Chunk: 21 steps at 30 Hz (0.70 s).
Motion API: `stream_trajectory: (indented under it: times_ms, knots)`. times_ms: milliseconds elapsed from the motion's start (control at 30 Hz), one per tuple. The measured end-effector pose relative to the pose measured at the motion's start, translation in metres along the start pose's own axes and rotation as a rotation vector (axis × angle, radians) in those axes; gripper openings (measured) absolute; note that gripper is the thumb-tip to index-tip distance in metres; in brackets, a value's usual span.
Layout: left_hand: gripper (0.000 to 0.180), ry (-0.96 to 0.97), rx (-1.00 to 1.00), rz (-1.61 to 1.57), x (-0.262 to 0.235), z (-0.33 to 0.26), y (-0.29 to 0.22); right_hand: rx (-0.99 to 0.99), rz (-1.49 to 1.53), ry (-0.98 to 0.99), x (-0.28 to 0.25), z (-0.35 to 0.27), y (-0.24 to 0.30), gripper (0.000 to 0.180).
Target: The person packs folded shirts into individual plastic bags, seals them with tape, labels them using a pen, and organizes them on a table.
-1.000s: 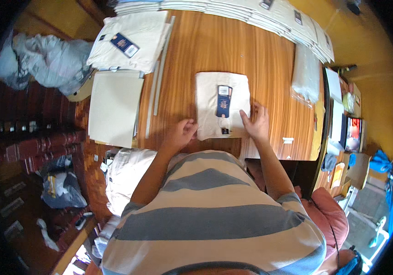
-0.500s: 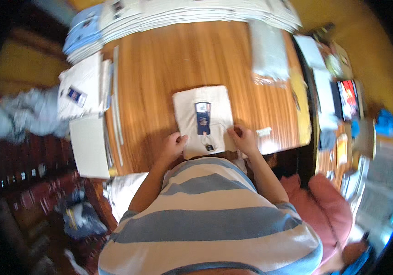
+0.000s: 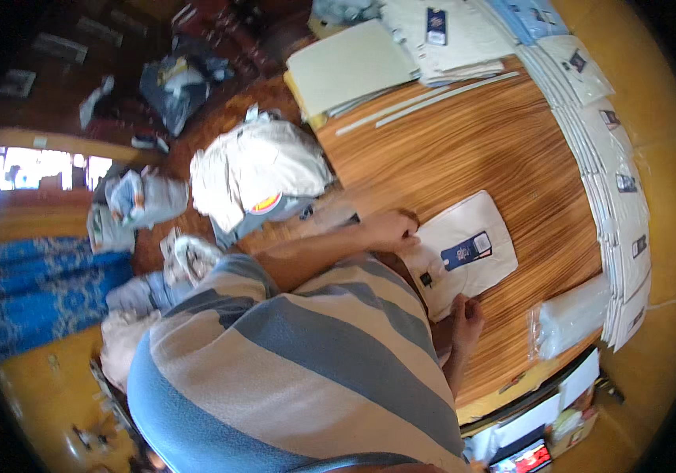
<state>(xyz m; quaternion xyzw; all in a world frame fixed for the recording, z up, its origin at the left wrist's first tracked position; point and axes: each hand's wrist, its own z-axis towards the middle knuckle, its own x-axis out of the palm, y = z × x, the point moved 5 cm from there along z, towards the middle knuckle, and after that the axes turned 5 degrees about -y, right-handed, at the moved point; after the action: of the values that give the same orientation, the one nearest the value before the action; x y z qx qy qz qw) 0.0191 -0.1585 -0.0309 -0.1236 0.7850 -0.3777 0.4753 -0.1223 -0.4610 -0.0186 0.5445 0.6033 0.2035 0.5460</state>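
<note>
A folded cream garment (image 3: pixel 489 222) lies flat on the wooden table near its front edge, close against my striped shirt. On top of it rest a dark blue hang tag (image 3: pixel 458 256) and a small black piece by a thin cord. My left hand (image 3: pixel 389 230) is closed at one near corner of the garment, its fingers curled on the fabric edge. At the opposite side edge my right hand (image 3: pixel 466 319) is closed too, thumb and fingertips pinched together on the cloth.
Stacks of folded bagged garments (image 3: pixel 618 197) line the table's far side. Clear plastic bags (image 3: pixel 571 317) lie at the right. Card sheets (image 3: pixel 354 67) and two pale strips (image 3: pixel 444 102) lie at the left. Beside the table is a heap of cream garments (image 3: pixel 251 169).
The whole view has swung round to the left, so the table now appears to the right and the floor heap shows. Both hands stay at the garment's edges.
</note>
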Motion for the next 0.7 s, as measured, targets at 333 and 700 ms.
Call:
stream_trajectory:
  times_ms: [333,700]
  knots:
    - [0.038,-0.07,-0.042,-0.001,0.002,0.011,0.003,-0.595,-0.57,-0.4,-0.063,0.062,0.053,0.043]
    - [0.046,-0.445,-0.12,0.059,-0.084,0.076,-0.012,-0.04,-0.26,-0.174,-0.028,0.055,0.041,0.049]
